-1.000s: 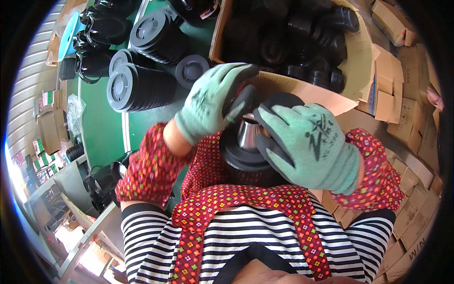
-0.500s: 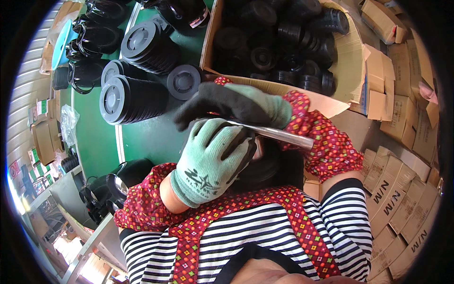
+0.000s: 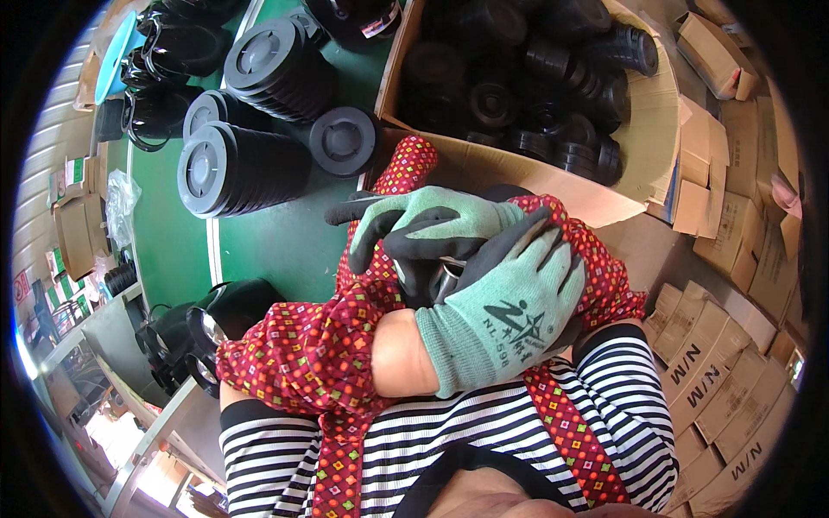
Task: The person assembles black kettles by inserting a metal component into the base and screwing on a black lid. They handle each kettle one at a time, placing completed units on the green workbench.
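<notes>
In front of my chest my two gloved hands meet and overlap around a shiny metal piece [image 3: 446,280]. Only a short rounded end of it shows between the gloves, and its full shape is hidden. My left hand [image 3: 509,302], in a mint-green glove with dark fingertips, reaches across to the right with its fingers closed over the piece. Above it, my right hand [image 3: 436,220] curls round from the far side. One dark fingertip of the right glove points out to the left.
Stacked black round lids [image 3: 246,164] stand on the green table [image 3: 173,233], with a single lid [image 3: 344,141] beside them. Black kettle-like bodies [image 3: 177,47] sit at far left. An open carton [image 3: 509,177] of black parts lies ahead; flattened cartons [image 3: 717,371] fill the right.
My left hand has moved right, crossing below the right hand, which has turned and lowered. The long metal tube end seen earlier at the right is now mostly covered by the gloves.
</notes>
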The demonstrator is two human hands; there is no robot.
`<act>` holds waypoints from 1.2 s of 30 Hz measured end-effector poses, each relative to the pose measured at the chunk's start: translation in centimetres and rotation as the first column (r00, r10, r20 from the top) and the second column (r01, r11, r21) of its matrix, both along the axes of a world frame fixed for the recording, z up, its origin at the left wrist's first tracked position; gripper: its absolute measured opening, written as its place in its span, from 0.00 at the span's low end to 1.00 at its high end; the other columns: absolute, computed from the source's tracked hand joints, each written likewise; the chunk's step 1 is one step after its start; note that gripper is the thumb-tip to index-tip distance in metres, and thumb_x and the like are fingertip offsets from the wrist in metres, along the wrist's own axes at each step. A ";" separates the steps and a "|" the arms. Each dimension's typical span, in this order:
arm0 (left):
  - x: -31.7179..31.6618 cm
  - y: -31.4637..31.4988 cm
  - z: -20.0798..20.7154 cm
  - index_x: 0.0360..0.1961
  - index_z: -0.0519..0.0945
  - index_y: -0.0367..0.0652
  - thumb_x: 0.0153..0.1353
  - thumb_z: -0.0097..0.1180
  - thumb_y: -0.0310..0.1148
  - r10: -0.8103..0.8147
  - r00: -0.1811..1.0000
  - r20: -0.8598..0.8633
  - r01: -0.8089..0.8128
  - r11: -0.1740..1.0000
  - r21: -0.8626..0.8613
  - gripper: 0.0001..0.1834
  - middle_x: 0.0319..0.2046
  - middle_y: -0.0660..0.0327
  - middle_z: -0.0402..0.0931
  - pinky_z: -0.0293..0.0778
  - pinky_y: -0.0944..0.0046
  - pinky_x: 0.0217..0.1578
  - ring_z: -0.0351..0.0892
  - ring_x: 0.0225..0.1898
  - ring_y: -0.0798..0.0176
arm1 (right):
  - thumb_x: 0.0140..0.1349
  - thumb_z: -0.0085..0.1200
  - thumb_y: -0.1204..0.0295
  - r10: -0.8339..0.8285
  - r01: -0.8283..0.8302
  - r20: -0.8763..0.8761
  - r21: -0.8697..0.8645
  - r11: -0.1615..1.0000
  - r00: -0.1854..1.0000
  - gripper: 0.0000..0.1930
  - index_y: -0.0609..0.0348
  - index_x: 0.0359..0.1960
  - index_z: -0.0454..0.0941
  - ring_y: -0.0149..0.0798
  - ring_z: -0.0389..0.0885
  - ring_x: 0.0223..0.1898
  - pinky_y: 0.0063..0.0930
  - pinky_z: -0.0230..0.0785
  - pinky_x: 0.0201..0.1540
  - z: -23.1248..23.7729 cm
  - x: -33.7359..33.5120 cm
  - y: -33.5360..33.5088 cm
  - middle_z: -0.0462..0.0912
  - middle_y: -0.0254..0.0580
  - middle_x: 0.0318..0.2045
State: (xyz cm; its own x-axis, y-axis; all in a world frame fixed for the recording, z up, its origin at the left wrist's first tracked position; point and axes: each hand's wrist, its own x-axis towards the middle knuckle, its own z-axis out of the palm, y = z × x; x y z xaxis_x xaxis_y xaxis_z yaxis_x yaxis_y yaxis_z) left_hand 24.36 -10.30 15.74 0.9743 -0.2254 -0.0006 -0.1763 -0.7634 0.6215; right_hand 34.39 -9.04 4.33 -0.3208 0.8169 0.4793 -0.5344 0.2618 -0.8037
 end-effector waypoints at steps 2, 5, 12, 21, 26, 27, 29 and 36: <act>-0.2 0.0 -0.3 0.62 0.79 0.30 0.65 0.60 0.46 -0.011 1.000 0.010 0.012 0.997 -0.074 0.33 0.62 0.40 0.78 0.59 0.37 0.77 0.74 0.68 0.37 | 0.80 0.47 0.59 -0.017 0.016 -0.035 -0.033 0.999 0.999 0.27 0.61 0.24 0.86 0.48 0.80 0.61 0.65 0.43 0.80 0.2 -0.1 -0.6 0.87 0.46 0.38; -0.6 -0.4 -1.2 0.59 0.81 0.33 0.66 0.60 0.45 -0.006 0.999 0.054 0.015 0.985 -0.169 0.28 0.57 0.44 0.80 0.62 0.39 0.75 0.78 0.65 0.40 | 0.80 0.46 0.60 -0.094 0.091 -0.079 -0.036 0.995 0.992 0.28 0.58 0.20 0.84 0.46 0.80 0.55 0.62 0.49 0.77 -0.1 -0.2 -1.5 0.84 0.40 0.31; -1.0 1.5 -0.9 0.50 0.81 0.40 0.62 0.58 0.45 -0.126 0.990 0.071 0.144 0.888 -0.437 0.23 0.48 0.53 0.80 0.69 0.47 0.67 0.79 0.55 0.47 | 0.74 0.54 0.71 -0.521 0.494 0.060 0.242 0.835 0.852 0.08 0.61 0.49 0.79 0.52 0.81 0.49 0.61 0.64 0.70 -4.4 -0.5 -4.1 0.83 0.47 0.39; -2.0 6.5 -2.1 0.33 0.89 0.41 0.58 0.76 0.49 0.189 0.954 0.232 0.061 0.637 -0.769 0.20 0.34 0.58 0.84 0.73 0.36 0.60 0.86 0.41 0.47 | 0.64 0.60 0.67 -0.668 0.777 0.698 0.260 0.573 0.259 0.19 0.65 0.53 0.81 0.63 0.78 0.57 0.55 0.68 0.66 1.0 3.0 -9.9 0.82 0.57 0.52; -4.2 11.5 -2.7 0.43 0.90 0.35 0.66 0.65 0.58 0.006 0.898 0.440 0.232 0.843 -0.485 0.30 0.32 0.57 0.82 0.75 0.38 0.60 0.88 0.40 0.48 | 0.64 0.59 0.73 -0.679 0.726 0.658 0.286 0.625 0.325 0.18 0.60 0.57 0.82 0.58 0.78 0.59 0.48 0.71 0.64 2.3 3.6 -7.2 0.81 0.52 0.57; -5.1 11.9 -2.0 0.43 0.90 0.35 0.65 0.66 0.56 0.119 0.897 0.425 0.109 0.873 -0.475 0.29 0.31 0.57 0.82 0.76 0.39 0.60 0.88 0.38 0.49 | 0.66 0.59 0.74 -0.704 0.722 0.648 0.334 0.605 0.291 0.18 0.58 0.58 0.83 0.56 0.79 0.59 0.46 0.72 0.64 2.8 3.7 -6.7 0.81 0.51 0.58; -7.5 11.8 -0.7 0.44 0.90 0.35 0.60 0.70 0.46 0.384 0.843 0.376 -0.243 0.896 -0.371 0.23 0.31 0.58 0.83 0.78 0.42 0.59 0.87 0.36 0.50 | 0.67 0.57 0.75 -0.741 0.823 0.663 0.355 0.443 0.113 0.19 0.57 0.59 0.84 0.54 0.79 0.60 0.47 0.72 0.65 5.1 3.6 -7.6 0.81 0.50 0.59; -14.7 10.4 -10.0 0.68 0.77 0.46 0.57 0.62 0.25 0.657 0.735 0.164 -0.673 0.681 0.289 0.33 0.45 0.47 0.80 0.70 0.42 0.59 0.77 0.51 0.38 | 0.54 0.76 0.56 -0.435 0.588 0.751 0.078 0.805 0.496 0.38 0.56 0.67 0.81 0.56 0.74 0.69 0.50 0.64 0.73 6.7 -0.3 -14.1 0.78 0.50 0.66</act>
